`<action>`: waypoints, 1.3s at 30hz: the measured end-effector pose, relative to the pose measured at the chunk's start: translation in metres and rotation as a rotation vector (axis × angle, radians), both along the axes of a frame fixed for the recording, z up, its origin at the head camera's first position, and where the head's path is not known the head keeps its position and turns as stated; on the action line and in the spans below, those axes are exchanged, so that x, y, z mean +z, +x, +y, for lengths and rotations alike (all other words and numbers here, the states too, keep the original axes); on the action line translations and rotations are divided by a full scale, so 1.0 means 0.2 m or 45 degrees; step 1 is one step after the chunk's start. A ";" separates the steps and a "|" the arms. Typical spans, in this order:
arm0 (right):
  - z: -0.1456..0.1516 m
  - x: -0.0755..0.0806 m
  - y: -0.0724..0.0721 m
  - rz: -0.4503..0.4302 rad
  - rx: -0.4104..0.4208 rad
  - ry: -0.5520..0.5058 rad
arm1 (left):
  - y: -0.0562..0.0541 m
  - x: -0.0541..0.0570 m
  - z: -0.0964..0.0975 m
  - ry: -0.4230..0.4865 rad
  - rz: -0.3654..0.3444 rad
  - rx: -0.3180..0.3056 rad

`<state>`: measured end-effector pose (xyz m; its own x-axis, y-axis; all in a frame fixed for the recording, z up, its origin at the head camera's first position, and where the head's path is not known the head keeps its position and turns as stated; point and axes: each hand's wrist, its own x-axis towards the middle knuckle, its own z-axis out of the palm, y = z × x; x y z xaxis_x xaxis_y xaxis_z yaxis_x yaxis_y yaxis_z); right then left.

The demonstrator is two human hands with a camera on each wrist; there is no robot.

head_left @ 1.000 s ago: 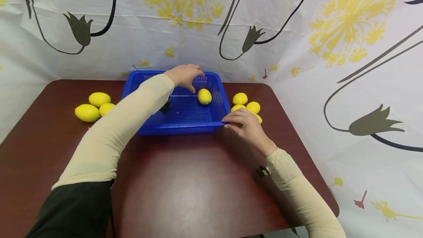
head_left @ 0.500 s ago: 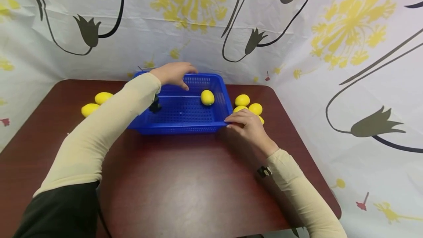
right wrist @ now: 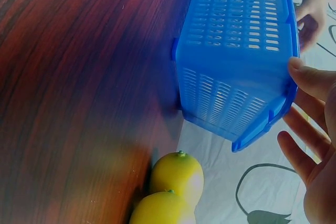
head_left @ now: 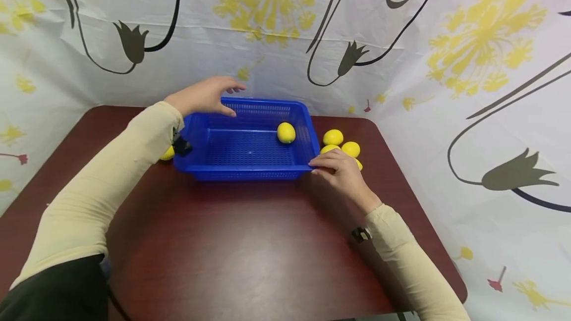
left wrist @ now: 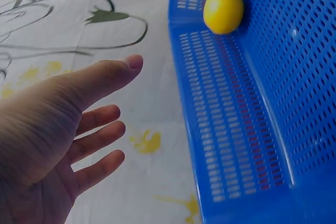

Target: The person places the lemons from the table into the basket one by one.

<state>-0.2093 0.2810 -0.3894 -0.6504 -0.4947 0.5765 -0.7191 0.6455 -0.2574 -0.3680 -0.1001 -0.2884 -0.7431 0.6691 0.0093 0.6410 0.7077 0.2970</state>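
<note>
A blue plastic basket (head_left: 250, 168) with slotted walls stands on the dark wooden table. One yellow lemon (head_left: 286, 133) lies inside it, towards the right end. Over the basket's back left part, my left hand (head_left: 202, 96) is held with its fingers spread and holds nothing; in the left wrist view this hand (left wrist: 68, 129) is apart from the basket's wall. At the front right corner, my right hand (head_left: 342, 172) grips the basket's rim. The right wrist view has its thumb (right wrist: 310, 77) on the rim's corner, the fingers beyond it.
Several lemons (head_left: 333, 137) sit on the table to the right of the basket, partly behind my right hand. At the left, a lemon (head_left: 167, 154) shows past my left sleeve (head_left: 111, 167). A patterned white cloth (head_left: 267, 58) hangs behind the table.
My left hand has moved left over the basket, away from the lemon inside. Its sleeve now hides most of the left lemons. My right hand stays at the rim; the view has shifted slightly.
</note>
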 end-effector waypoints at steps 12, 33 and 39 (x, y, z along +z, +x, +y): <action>-0.01 -0.01 -0.01 0.002 -0.006 -0.014 | 0.16 0.01 -0.37 0.158 0.149 0.113; -0.02 -0.02 -0.01 -0.001 0.012 -0.067 | 0.37 -0.35 -0.75 0.161 0.061 0.336; -0.02 -0.02 -0.01 -0.006 0.008 -0.093 | 0.38 -0.46 -0.79 0.091 0.057 0.331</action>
<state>-0.2118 0.2779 -0.3938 -0.6503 -0.4556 0.6079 -0.7218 0.6202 -0.3073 -0.2922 -0.2573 -0.3798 -0.8877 0.4522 0.0864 0.4540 0.8286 0.3275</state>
